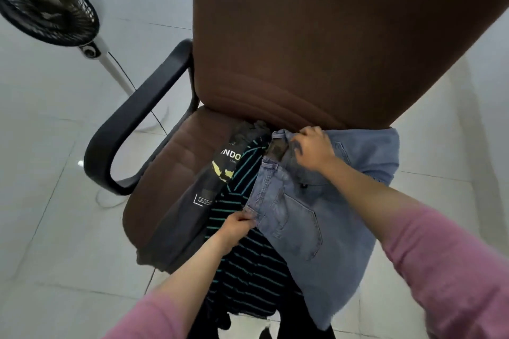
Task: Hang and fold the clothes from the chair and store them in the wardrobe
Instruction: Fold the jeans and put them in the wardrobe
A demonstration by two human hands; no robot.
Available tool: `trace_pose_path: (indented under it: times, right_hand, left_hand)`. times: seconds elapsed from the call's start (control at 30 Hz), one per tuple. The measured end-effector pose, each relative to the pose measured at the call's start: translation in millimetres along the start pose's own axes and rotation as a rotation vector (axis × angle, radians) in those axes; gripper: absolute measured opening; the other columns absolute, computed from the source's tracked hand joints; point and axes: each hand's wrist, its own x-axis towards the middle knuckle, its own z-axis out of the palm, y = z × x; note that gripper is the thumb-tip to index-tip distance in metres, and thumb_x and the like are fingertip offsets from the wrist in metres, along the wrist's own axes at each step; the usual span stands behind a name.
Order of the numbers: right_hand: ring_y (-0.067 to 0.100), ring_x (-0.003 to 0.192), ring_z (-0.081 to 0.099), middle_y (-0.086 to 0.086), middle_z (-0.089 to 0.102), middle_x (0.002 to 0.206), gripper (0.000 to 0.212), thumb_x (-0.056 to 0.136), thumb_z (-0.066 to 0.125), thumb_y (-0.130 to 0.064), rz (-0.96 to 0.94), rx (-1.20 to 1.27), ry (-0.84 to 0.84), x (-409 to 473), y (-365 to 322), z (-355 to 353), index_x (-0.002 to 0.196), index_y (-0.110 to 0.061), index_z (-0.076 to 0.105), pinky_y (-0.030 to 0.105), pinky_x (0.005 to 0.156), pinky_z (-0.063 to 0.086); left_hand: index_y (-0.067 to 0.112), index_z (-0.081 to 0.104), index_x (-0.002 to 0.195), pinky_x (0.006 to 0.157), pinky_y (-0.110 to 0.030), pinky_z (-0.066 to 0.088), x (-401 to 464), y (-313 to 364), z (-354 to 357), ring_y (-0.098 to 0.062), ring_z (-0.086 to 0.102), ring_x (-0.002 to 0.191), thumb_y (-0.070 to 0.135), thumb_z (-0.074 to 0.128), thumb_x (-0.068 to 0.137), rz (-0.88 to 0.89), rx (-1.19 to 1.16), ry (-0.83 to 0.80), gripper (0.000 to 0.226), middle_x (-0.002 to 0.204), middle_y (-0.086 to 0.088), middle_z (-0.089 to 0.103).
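A brown office chair (303, 44) holds a pile of clothes on its seat. Light blue jeans (308, 217) lie on top, draped over the seat's right side. My right hand (312, 148) grips the jeans' waistband near the backrest. My left hand (237, 228) pinches the waistband's near corner. Under the jeans lies a black shirt with teal stripes (245, 264), hanging off the seat's front. A dark grey printed T-shirt (192, 212) lies to the left of it.
A white standing fan (49, 5) with a black grille stands at the far left, its cord trailing on the white tiled floor (41, 228). The chair's black armrest (132, 124) curves out on the left.
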Motion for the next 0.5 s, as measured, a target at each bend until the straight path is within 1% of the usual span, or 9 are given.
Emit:
trace_pose_path:
  times: [0.03,0.07,0.13,0.17,0.23,0.3,0.37,0.43,0.5]
  right_hand:
    - [0.037,0.121,0.039,0.014,0.048,0.128,0.038,0.089,0.052,-0.022,-0.020,-0.071,-0.036,6.8,4.5,-1.4,0.126,-0.020,0.056,0.046,0.105,0.033]
    - [0.038,0.120,0.040,0.015,0.046,0.128,0.040,0.089,0.053,-0.022,-0.028,-0.140,-0.071,11.6,7.2,-3.1,0.129,-0.021,0.053,0.046,0.105,0.032]
    - [0.039,0.117,0.041,0.016,0.046,0.126,0.044,0.089,0.053,-0.021,-0.051,-0.256,-0.142,19.2,9.8,-2.6,0.132,-0.022,0.049,0.045,0.101,0.033]
    - [0.039,0.117,0.042,0.016,0.046,0.126,0.044,0.089,0.053,-0.019,-0.062,-0.296,-0.164,22.2,9.6,-1.9,0.133,-0.022,0.049,0.046,0.099,0.035]
    - [0.038,0.117,0.043,0.015,0.048,0.124,0.043,0.089,0.053,-0.016,-0.066,-0.312,-0.193,27.8,9.1,0.7,0.131,-0.025,0.050,0.045,0.098,0.036]
    - [0.036,0.118,0.042,0.013,0.054,0.123,0.043,0.091,0.051,-0.013,-0.057,-0.294,-0.225,32.3,10.5,1.1,0.130,-0.030,0.052,0.043,0.097,0.037]
    - [0.033,0.117,0.042,0.008,0.059,0.118,0.040,0.092,0.049,-0.010,-0.048,-0.267,-0.229,35.5,15.5,0.8,0.124,-0.033,0.058,0.040,0.096,0.037]
    - [0.030,0.112,0.046,0.002,0.064,0.111,0.034,0.091,0.052,-0.010,-0.061,-0.183,-0.176,34.4,21.2,-0.9,0.109,-0.035,0.066,0.038,0.092,0.040]
    - [0.028,0.104,0.057,-0.001,0.066,0.101,0.027,0.088,0.057,-0.008,-0.061,-0.005,-0.159,30.3,25.2,-5.4,0.098,-0.030,0.068,0.036,0.084,0.047]
  left_hand:
    - [0.018,0.058,0.104,0.071,-0.028,0.041,0.3,-2.0,6.0,-0.014,0.051,0.086,0.021,0.061,0.089,-0.053,-0.054,-0.011,0.016,0.099,0.000,0.056]
    - [0.021,0.057,0.109,0.081,-0.033,0.040,0.5,-2.4,10.1,-0.017,0.050,0.096,0.023,0.061,0.089,-0.088,-0.093,-0.033,0.020,0.106,-0.001,0.054]
    - [0.026,0.056,0.118,0.097,-0.042,0.033,4.1,-5.2,19.1,-0.024,0.045,0.117,0.027,0.062,0.088,-0.137,-0.161,-0.063,0.031,0.121,-0.002,0.050]
    - [0.028,0.055,0.122,0.101,-0.045,0.031,6.5,-6.3,23.4,-0.027,0.041,0.125,0.029,0.063,0.088,-0.157,-0.192,-0.069,0.035,0.128,-0.002,0.048]
    - [0.031,0.053,0.125,0.104,-0.046,0.027,11.8,-8.2,32.8,-0.030,0.034,0.133,0.031,0.062,0.088,-0.188,-0.268,-0.070,0.038,0.139,-0.003,0.042]
    - [0.033,0.052,0.124,0.105,-0.046,0.026,16.4,-9.5,40.0,-0.031,0.031,0.135,0.032,0.061,0.088,-0.204,-0.334,-0.058,0.037,0.142,-0.005,0.040]
    - [0.030,0.053,0.123,0.107,-0.045,0.025,20.2,-10.6,43.6,-0.029,0.034,0.132,0.031,0.060,0.088,-0.202,-0.400,-0.051,0.036,0.137,-0.005,0.044]
    - [0.026,0.056,0.122,0.106,-0.042,0.027,21.7,-11.2,45.1,-0.026,0.043,0.123,0.027,0.061,0.087,-0.183,-0.469,-0.049,0.035,0.129,-0.004,0.052]
    - [0.020,0.058,0.122,0.096,-0.036,0.036,22.2,-14.2,46.9,-0.021,0.055,0.105,0.020,0.063,0.087,-0.135,-0.536,-0.023,0.035,0.120,-0.003,0.061]
